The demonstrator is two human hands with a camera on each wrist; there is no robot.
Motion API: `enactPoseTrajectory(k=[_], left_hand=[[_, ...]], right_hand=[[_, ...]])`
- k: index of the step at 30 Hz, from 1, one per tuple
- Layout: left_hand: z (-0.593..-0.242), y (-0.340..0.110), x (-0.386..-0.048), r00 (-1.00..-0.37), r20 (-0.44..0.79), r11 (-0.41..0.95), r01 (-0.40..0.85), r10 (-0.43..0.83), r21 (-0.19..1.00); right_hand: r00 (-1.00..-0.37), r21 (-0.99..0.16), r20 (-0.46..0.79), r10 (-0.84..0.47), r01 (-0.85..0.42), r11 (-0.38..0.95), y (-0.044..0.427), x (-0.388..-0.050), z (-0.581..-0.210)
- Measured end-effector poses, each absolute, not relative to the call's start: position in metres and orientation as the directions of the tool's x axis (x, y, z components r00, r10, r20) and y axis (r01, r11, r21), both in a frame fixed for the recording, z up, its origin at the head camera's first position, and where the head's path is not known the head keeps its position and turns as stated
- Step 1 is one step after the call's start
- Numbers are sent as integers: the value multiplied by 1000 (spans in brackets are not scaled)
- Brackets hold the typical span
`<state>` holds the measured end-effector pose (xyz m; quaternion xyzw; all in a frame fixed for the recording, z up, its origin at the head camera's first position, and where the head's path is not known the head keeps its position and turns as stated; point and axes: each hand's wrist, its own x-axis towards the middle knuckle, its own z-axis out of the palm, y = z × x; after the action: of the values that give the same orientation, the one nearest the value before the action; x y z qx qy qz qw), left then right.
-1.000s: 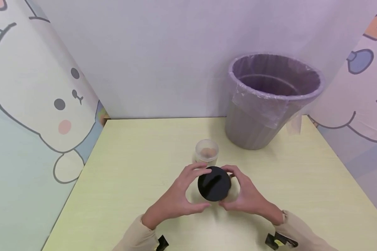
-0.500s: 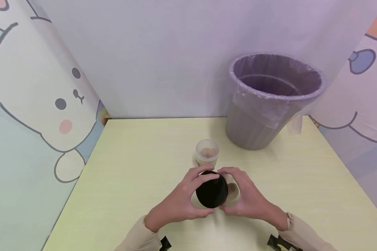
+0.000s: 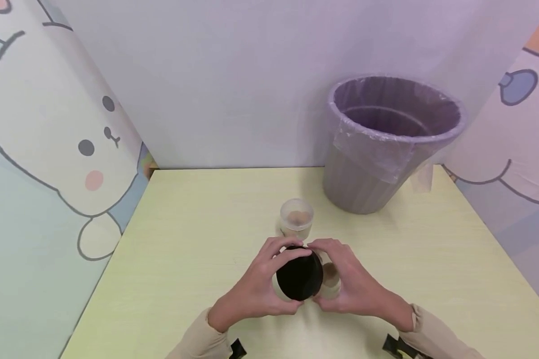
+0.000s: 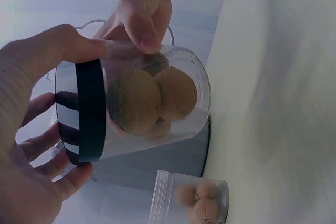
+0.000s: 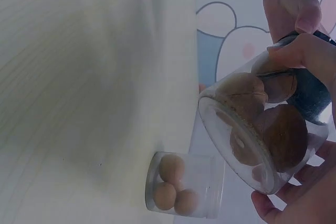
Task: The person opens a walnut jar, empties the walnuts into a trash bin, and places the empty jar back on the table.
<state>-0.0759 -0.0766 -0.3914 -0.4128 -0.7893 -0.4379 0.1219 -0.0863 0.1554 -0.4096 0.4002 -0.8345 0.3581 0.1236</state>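
A clear plastic jar [image 3: 334,288] with a black lid [image 3: 299,274] is held above the table, tilted with its lid toward the left. Inside it are several brown, round, walnut-like nuts [image 4: 134,100]. My left hand [image 3: 257,286] grips the lid around its edge, fingers at the far side and thumb at the near side. My right hand [image 3: 357,281] holds the jar's body from the right. Just beyond stands a second clear jar [image 3: 296,230], upright and lidless, with similar nuts [image 5: 171,169] at its bottom.
A grey bin [image 3: 357,182] with a clear plastic liner stands at the table's back right. Behind the pale yellow table [image 3: 197,214] is a plain light wall [image 3: 229,89]. Cartoon-printed panels [image 3: 49,124] flank both sides.
The held jar has tilted so its body shows to the right of the lid, and the lid has shifted slightly left and nearer. The left hand's fingers now reach farther over the lid.
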Motion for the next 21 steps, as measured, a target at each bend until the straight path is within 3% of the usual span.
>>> enactPoseTrajectory(k=[7, 21], left_hand=[[-394, -78, -73, -662, 542, 272, 728, 517, 630], [-393, -79, -75, -633, 588, 282, 763, 503, 581]], right_hand=[[-629, -502, 487, -606, -769, 395, 156, -87, -410], [-615, -482, 565, -550, -787, 386, 154, -89, -411]])
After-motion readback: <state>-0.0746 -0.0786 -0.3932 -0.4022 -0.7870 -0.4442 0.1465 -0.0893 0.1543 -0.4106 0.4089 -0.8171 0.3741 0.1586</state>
